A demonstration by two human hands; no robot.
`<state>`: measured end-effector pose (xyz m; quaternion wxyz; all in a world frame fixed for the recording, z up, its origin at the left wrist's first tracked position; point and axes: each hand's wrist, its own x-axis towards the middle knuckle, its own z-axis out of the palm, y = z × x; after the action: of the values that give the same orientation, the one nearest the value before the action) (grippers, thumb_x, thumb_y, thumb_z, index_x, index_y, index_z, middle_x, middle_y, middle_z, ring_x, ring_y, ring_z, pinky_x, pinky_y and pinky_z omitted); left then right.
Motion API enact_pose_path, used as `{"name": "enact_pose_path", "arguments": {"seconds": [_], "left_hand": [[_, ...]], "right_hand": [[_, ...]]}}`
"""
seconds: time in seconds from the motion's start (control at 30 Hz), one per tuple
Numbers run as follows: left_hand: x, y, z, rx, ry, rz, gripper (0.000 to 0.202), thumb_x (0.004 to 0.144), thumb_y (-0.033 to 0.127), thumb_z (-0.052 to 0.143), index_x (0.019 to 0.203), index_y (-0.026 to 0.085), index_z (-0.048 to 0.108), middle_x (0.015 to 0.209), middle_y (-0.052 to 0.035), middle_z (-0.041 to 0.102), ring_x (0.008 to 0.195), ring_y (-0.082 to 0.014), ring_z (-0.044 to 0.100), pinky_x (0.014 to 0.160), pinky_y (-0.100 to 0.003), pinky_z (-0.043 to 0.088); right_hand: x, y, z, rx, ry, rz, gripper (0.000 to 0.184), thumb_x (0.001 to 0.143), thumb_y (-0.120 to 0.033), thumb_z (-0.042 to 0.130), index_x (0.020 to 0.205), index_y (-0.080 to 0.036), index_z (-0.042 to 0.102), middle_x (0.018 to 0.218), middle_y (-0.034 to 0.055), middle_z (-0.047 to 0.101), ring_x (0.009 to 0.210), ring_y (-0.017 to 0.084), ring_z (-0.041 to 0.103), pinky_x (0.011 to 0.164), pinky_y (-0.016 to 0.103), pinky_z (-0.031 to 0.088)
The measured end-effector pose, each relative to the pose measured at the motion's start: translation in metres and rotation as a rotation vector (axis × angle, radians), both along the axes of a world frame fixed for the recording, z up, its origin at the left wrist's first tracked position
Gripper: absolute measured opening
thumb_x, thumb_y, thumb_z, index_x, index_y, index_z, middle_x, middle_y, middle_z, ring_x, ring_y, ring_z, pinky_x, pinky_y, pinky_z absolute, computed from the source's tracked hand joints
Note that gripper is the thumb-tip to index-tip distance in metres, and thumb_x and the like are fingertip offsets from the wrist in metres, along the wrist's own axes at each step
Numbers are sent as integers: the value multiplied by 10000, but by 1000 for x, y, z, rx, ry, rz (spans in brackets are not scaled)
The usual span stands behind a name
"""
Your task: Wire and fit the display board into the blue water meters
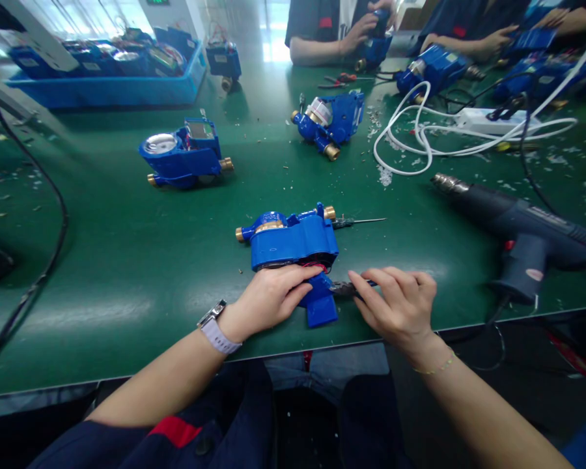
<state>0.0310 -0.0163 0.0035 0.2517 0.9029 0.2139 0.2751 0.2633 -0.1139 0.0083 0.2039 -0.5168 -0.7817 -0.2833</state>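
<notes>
A blue water meter (295, 244) with brass pipe ends lies on its side in front of me, its housing opened toward me. Red and dark wires show at the opening. My left hand (272, 296) presses fingers and thumb around the smaller blue cover (321, 306), which lies at the near side of the housing. Between the thumb and fingers of my right hand (398, 303) is a slim dark tool (344, 288). Its tip touches or nearly touches the cover's right edge; its exact kind is unclear. Behind the meter's right end lies a thin metal-shafted screwdriver or awl (364, 221).
A dark heat gun (522, 228) lies at right. Two other meters, one left (183, 153) and one centre (329, 124), stand farther back. White cable (405, 166) loops near a power strip (498, 122). A blue crate (112, 91) is back left. Co-workers' hands (361, 36) handle meters across the table.
</notes>
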Motion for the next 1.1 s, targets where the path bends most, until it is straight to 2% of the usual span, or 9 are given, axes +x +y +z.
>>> {"name": "enact_pose_path", "arguments": {"seconds": [0.13, 0.27, 0.37, 0.47, 0.57, 0.7, 0.77, 0.97, 1.1], "left_hand": [[1, 0, -1, -8, -8, -3, 303, 957, 194, 501, 1238, 130, 594, 1146, -109, 717, 1054, -195, 684, 929, -360, 566], [2, -1, -1, -11, 22, 18, 312, 959, 204, 497, 1249, 134, 588, 1127, -110, 721, 1013, -205, 697, 897, -376, 580], [3, -2, 1, 6, 20, 26, 309, 963, 208, 490, 1243, 121, 588, 1104, -115, 726, 983, -206, 705, 867, -370, 589], [3, -1, 2, 22, 20, 23, 306, 965, 208, 488, 1235, 107, 591, 1088, -120, 728, 972, -204, 708, 856, -359, 591], [2, -1, 3, 25, 22, 25, 305, 963, 201, 492, 1237, 109, 590, 1099, -119, 725, 992, -201, 702, 877, -356, 584], [2, -2, 1, 17, 26, 21, 306, 965, 206, 488, 1243, 124, 587, 1102, -109, 726, 998, -198, 700, 886, -359, 579], [2, -2, 0, 11, 27, 21, 309, 965, 209, 491, 1250, 131, 583, 1109, -102, 725, 1001, -196, 698, 889, -358, 576], [2, -1, 0, 15, 20, 28, 306, 965, 212, 491, 1244, 135, 589, 1116, -103, 725, 1008, -196, 698, 882, -364, 583], [2, -1, 0, 6, 17, 31, 308, 965, 218, 493, 1249, 145, 589, 1118, -103, 725, 1023, -196, 696, 893, -366, 582]], "right_hand": [[-2, 6, -1, -55, 29, 38, 211, 888, -187, 647, 1099, -177, 641, 931, 55, 696, 851, 217, 577, 759, 393, 326], [-6, 2, -4, -320, 280, 56, 239, 936, -239, 593, 1156, -161, 641, 939, 81, 691, 837, 220, 613, 738, 365, 433], [-2, -2, -3, -598, 781, 34, 257, 944, -327, 573, 1148, -188, 642, 1002, 92, 703, 874, 234, 664, 780, 388, 526], [8, -2, 0, -801, 1429, -59, 331, 917, -481, 570, 1084, -196, 583, 876, 79, 711, 736, 229, 693, 644, 374, 580], [18, 0, -1, -689, 1770, -146, 387, 825, -530, 678, 971, -221, 495, 810, 36, 691, 700, 218, 695, 593, 347, 591], [20, -2, -12, -338, 1739, -189, 367, 776, -415, 767, 927, -240, 483, 861, 11, 680, 800, 206, 693, 763, 386, 589], [18, -7, -20, -288, 1633, -197, 306, 822, -391, 727, 963, -238, 503, 922, 33, 689, 854, 214, 687, 833, 418, 564], [3, -25, -28, -543, 1331, -150, 258, 869, -406, 644, 1016, -196, 676, 1089, 105, 691, 1050, 283, 638, 968, 484, 480], [-3, -21, -16, -675, 1585, -52, 347, 897, -450, 600, 1155, -227, 669, 1212, 90, 657, 1170, 280, 589, 1053, 507, 426]]}}
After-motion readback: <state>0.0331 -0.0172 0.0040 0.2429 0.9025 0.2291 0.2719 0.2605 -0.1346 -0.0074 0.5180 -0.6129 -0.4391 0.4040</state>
